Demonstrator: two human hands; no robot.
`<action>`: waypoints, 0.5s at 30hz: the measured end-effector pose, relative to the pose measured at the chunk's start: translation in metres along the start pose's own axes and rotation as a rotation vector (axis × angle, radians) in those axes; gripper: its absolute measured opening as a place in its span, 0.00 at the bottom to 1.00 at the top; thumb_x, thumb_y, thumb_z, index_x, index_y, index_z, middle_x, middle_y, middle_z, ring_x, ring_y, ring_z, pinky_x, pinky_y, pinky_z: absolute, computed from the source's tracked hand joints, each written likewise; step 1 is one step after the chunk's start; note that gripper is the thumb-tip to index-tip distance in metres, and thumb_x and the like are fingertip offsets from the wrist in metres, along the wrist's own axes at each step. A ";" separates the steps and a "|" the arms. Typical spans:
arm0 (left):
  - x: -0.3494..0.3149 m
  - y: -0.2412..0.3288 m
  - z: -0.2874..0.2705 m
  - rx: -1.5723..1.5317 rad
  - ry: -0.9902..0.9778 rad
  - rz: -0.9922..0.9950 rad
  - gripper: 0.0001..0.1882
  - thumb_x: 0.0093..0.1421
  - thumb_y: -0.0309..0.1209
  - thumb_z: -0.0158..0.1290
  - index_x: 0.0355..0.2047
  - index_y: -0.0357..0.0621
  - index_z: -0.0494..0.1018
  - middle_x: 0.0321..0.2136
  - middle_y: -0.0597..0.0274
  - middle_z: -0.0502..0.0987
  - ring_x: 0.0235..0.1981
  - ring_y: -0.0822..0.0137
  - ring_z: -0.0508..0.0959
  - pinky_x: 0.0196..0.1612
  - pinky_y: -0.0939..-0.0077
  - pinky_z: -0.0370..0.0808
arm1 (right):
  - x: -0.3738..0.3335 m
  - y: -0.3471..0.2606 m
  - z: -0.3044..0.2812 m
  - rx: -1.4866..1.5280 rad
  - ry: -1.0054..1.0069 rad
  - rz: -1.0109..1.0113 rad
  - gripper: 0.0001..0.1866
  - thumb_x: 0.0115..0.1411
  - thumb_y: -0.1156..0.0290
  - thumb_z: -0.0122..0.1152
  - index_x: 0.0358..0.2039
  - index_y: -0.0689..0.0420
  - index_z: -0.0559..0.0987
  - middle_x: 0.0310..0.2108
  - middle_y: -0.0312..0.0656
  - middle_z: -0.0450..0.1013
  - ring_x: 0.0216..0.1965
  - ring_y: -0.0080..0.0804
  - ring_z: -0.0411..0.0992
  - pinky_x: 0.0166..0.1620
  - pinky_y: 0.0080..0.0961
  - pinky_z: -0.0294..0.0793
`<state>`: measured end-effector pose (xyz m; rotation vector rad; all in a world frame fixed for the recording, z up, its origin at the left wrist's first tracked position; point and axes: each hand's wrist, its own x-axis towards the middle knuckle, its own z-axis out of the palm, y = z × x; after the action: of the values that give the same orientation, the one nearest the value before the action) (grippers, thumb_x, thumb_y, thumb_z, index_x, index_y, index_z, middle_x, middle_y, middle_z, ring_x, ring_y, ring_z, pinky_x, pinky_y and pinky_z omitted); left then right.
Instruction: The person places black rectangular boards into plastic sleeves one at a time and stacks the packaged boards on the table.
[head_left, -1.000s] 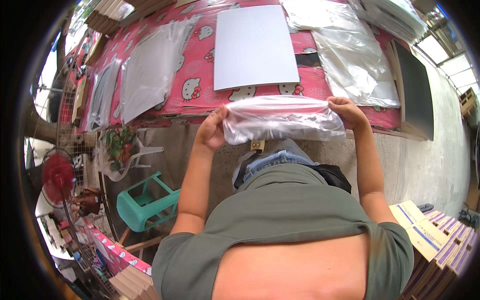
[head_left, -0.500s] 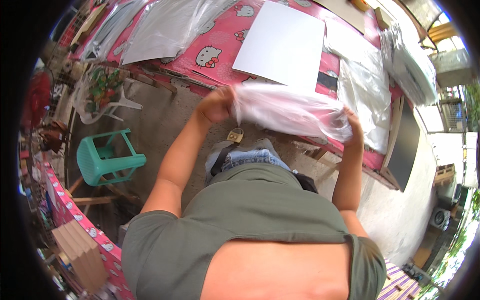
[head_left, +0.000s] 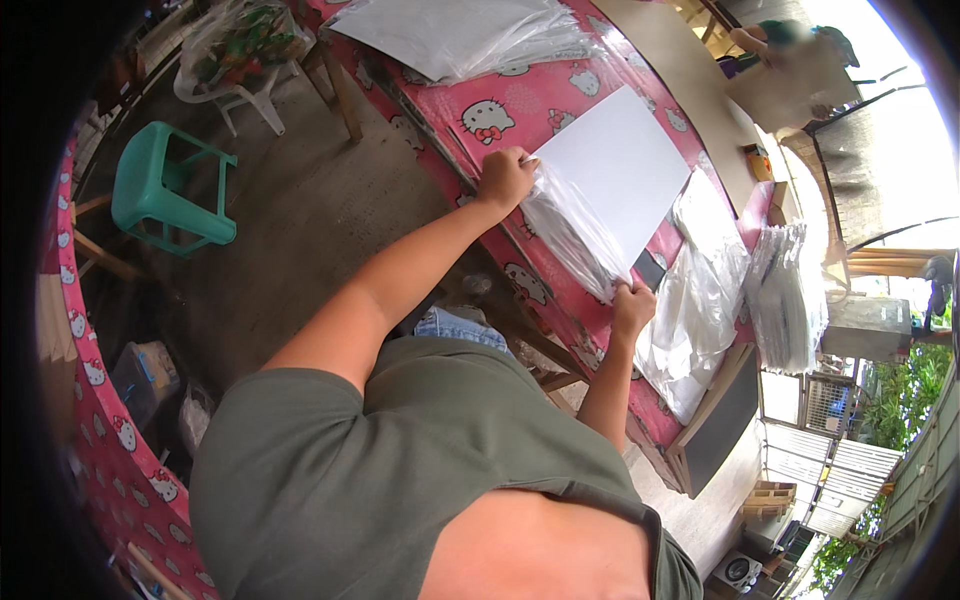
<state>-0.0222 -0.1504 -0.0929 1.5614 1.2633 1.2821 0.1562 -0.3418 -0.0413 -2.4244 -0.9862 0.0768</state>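
Left hand pinches one end of a clear plastic sleeve; right hand grips the other end. Sleeve stretches between them along the near edge of a white board, which lies on a pink-covered table. Loose plastic sleeves lie right of the board. Green stool stands left, apart from table.

There is one bare left hand, one bare right hand (the wearer's two), one held clear plastic bag, one mostly uncovered white rectangular sheet, one green plastic stool.
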 end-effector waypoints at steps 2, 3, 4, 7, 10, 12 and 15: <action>-0.005 0.004 -0.003 0.076 0.032 0.113 0.08 0.47 0.30 0.54 0.19 0.37 0.71 0.16 0.49 0.72 0.22 0.51 0.74 0.26 0.62 0.69 | -0.002 0.000 -0.001 0.020 0.011 0.008 0.11 0.43 0.67 0.54 0.18 0.62 0.78 0.11 0.48 0.69 0.16 0.34 0.69 0.27 0.30 0.67; -0.006 0.008 -0.007 0.062 0.021 0.140 0.08 0.46 0.30 0.55 0.19 0.37 0.71 0.16 0.49 0.72 0.21 0.51 0.74 0.25 0.63 0.69 | -0.004 0.001 -0.001 -0.004 0.024 -0.006 0.10 0.43 0.68 0.54 0.18 0.62 0.78 0.11 0.47 0.69 0.16 0.33 0.69 0.26 0.29 0.67; -0.008 0.010 -0.013 0.053 0.015 0.166 0.08 0.46 0.30 0.55 0.19 0.37 0.72 0.15 0.49 0.72 0.20 0.51 0.74 0.24 0.64 0.69 | -0.007 0.000 -0.001 -0.025 0.032 -0.023 0.10 0.43 0.69 0.54 0.18 0.63 0.77 0.11 0.46 0.69 0.17 0.33 0.69 0.25 0.29 0.67; -0.024 0.020 -0.048 -0.012 -0.060 0.005 0.09 0.45 0.31 0.57 0.19 0.37 0.72 0.14 0.53 0.73 0.16 0.61 0.74 0.20 0.70 0.68 | -0.034 0.028 -0.010 0.602 -0.056 0.179 0.06 0.45 0.76 0.53 0.21 0.65 0.77 0.15 0.43 0.70 0.18 0.30 0.70 0.24 0.24 0.66; -0.051 0.058 -0.109 -0.254 -0.354 -0.374 0.09 0.49 0.32 0.56 0.27 0.37 0.74 0.18 0.66 0.74 0.19 0.76 0.73 0.23 0.81 0.68 | -0.083 0.063 -0.033 0.955 -0.171 0.054 0.09 0.50 0.82 0.48 0.34 0.65 0.72 0.23 0.41 0.70 0.20 0.25 0.67 0.25 0.22 0.68; -0.049 0.071 -0.130 -0.511 -0.507 -0.486 0.12 0.51 0.31 0.53 0.35 0.38 0.72 0.22 0.66 0.74 0.22 0.76 0.73 0.25 0.83 0.69 | -0.092 0.050 -0.059 1.442 -0.279 0.457 0.16 0.52 0.82 0.47 0.44 0.63 0.66 0.27 0.43 0.70 0.23 0.25 0.68 0.28 0.22 0.70; -0.031 0.111 -0.142 -1.119 -0.713 -0.642 0.22 0.54 0.30 0.49 0.49 0.40 0.62 0.32 0.61 0.73 0.28 0.73 0.74 0.27 0.80 0.73 | -0.067 -0.007 -0.104 1.507 -0.110 0.178 0.23 0.53 0.80 0.49 0.50 0.61 0.58 0.31 0.47 0.69 0.28 0.30 0.68 0.34 0.28 0.71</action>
<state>-0.1357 -0.2127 0.0360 0.5810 0.3475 0.6540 0.1276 -0.4279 0.0429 -1.0794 -0.4000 0.7230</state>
